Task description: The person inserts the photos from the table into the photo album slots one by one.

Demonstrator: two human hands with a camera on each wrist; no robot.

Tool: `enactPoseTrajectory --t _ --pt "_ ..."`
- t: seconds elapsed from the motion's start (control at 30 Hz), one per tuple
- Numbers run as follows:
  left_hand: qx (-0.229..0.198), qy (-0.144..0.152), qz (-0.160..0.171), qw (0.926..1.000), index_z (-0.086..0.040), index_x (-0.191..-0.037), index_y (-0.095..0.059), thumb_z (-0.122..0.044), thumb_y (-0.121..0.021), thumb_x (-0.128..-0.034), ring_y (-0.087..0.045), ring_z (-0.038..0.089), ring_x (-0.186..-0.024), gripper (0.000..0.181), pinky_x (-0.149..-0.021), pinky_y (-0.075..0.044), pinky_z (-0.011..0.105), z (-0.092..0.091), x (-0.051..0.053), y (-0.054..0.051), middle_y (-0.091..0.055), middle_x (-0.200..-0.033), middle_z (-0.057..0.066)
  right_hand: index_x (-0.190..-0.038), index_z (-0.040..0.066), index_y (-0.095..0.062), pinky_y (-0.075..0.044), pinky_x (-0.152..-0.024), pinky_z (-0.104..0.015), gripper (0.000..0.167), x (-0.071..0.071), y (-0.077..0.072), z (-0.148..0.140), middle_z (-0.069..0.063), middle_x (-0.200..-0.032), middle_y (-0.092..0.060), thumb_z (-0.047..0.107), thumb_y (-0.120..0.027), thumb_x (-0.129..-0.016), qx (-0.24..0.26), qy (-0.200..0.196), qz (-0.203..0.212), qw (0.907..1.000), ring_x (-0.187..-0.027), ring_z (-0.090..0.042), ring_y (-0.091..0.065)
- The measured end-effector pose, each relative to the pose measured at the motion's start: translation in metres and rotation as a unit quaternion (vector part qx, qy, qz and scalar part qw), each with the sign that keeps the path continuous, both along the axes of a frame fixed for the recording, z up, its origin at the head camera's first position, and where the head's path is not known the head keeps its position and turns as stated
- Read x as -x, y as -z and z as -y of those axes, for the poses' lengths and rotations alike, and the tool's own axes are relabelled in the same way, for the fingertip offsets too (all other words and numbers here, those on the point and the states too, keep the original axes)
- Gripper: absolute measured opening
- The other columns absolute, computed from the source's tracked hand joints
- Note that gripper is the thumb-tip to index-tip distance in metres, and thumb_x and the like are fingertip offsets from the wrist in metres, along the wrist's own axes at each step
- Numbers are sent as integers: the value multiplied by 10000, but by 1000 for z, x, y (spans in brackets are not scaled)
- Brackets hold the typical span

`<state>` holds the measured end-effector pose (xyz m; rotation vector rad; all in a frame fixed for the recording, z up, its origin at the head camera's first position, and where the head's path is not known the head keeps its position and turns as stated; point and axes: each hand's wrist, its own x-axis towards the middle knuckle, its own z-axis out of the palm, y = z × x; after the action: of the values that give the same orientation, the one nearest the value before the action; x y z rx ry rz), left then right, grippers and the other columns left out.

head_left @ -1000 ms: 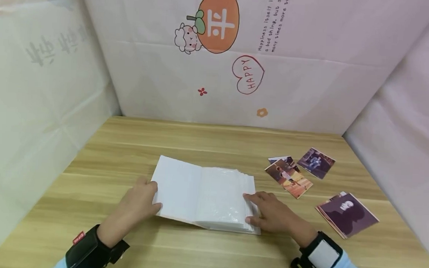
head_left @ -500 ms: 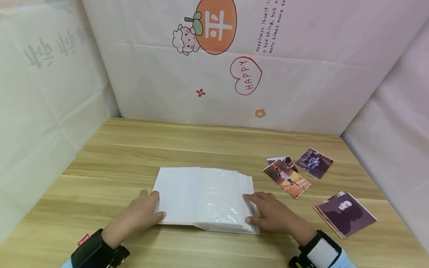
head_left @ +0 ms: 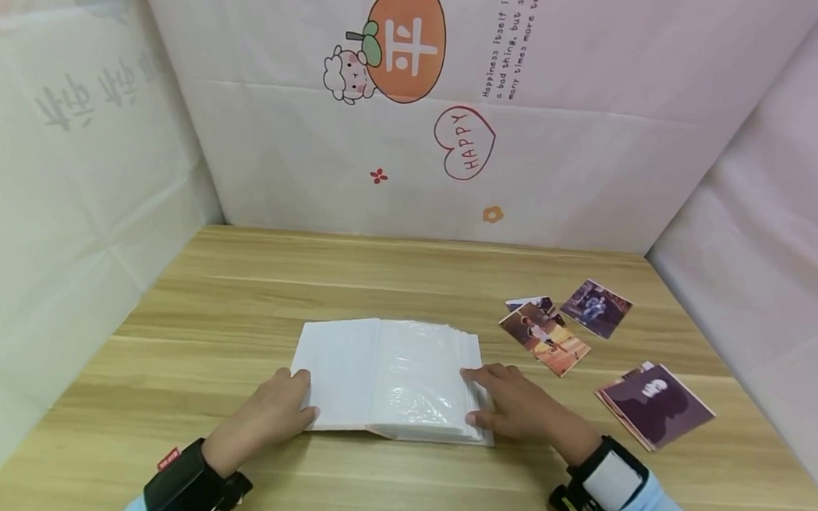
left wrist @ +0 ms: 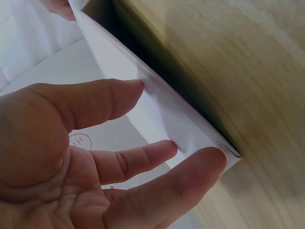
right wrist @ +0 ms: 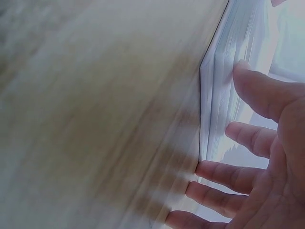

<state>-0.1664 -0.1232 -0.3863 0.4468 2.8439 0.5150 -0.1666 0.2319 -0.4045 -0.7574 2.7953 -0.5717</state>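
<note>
An album [head_left: 419, 373] with clear sleeves lies spread on the wooden table, its white cover page [head_left: 337, 372] to the left. My left hand [head_left: 269, 415] touches the cover's left edge; in the left wrist view the thumb and fingers of this hand [left wrist: 95, 157] are extended against the white surface. My right hand [head_left: 522, 407] rests at the right edge of the sleeves. From the right wrist, the thumb of that hand [right wrist: 257, 157] touches the page stack [right wrist: 224, 86], with the other fingers spread along the album's edge and the tabletop.
Right of the album, several photos lie on the table [head_left: 367, 480]: one dark print [head_left: 597, 308], an orange-toned one [head_left: 546, 339] overlapping another, and a stack [head_left: 656, 407] nearer the front. Printed white cloth [head_left: 282, 146] stands behind and at both sides.
The album's left cover has come down lower, and my left hand has moved down and slightly right with it. My right hand has kept its place at the sleeves.
</note>
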Motion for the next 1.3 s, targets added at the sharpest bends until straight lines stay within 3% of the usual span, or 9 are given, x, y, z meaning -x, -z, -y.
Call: enactPoseTrajectory --t 0.3,0.4,0.5,0.63,0.73,0.87,0.97,1.17,1.3 --pt "48 -27 -58 10000 76 -1020 -562 -183 -717 -794 -439 219 -655 377 -544 -397 339 1 2 0 -488 -815 146 -1363 52 -447 -348 -928 -565 627 1 1 1 -266 -1302 -431 373 -637 -860 -45 71 37 10000 -1175 -438 -397" --pt "65 92 -258 9996 59 -1077 -580 -217 -739 -776 -479 220 -709 438 -595 -436 355 -3 2 -1 -511 -898 162 -1358 47 -451 -351 -921 -570 630 1 1 0 -266 -1291 -438 387 -632 -860 -26 20 30 10000 -1167 -442 -400" --pt "-241 645 -581 9959 24 -1153 -574 -231 -749 -768 -537 294 -895 494 -736 -476 415 -10 2 -3 -501 -1083 218 -1354 49 -456 -355 -915 -569 633 0 1 0 -265 -1286 -441 399 -631 -857 -11 10 41 10000 -1160 -441 -406" --pt "-648 1746 -841 9789 -41 -1206 -557 -255 -729 -792 -452 398 -1145 496 -889 -424 484 -21 0 -5 -424 -1286 259 -1355 48 -456 -354 -918 -568 629 0 2 0 -268 -1293 -436 387 -636 -856 -20 41 64 10000 -1164 -440 -403" --pt "-688 2365 -997 9640 -73 -1227 -550 -265 -717 -806 -433 372 -1189 492 -915 -411 472 -32 -3 -5 -431 -1316 233 -1358 47 -452 -351 -924 -565 624 0 3 0 -270 -1300 -431 364 -644 -856 -35 72 66 9999 -1170 -438 -401" --pt "-562 2903 -1263 9469 -88 -1226 -554 -244 -737 -791 -452 323 -1190 496 -923 -413 439 -47 -4 -3 -469 -1295 208 -1363 51 -447 -352 -925 -564 623 1 5 0 -266 -1304 -431 362 -640 -859 -50 75 46 9999 -1172 -434 -402" --pt "-354 3134 -1370 9390 -99 -1202 -584 -227 -758 -768 -463 311 -1184 484 -926 -413 422 -57 -4 -1 -494 -1276 201 -1365 60 -448 -355 -923 -563 623 2 6 0 -260 -1305 -434 374 -635 -861 -78 70 30 9999 -1172 -432 -403" --pt "73 3167 -1260 9401 -149 -1138 -648 -156 -760 -760 -485 287 -1154 395 -877 -453 386 -69 -7 2 -531 -1231 156 -1368 76 -450 -363 -896 -587 624 1 6 0 -248 -1305 -440 381 -636 -857 -142 110 -34 9998 -1170 -433 -405" --pt "174 3103 -1463 9392 -171 -1105 -667 -104 -725 -789 -504 269 -1112 329 -805 -490 356 -72 -10 3 -541 -1168 100 -1372 98 -451 -368 -853 -627 625 0 5 0 -233 -1311 -440 391 -638 -852 -207 209 -23 9996 -1170 -429 -404"
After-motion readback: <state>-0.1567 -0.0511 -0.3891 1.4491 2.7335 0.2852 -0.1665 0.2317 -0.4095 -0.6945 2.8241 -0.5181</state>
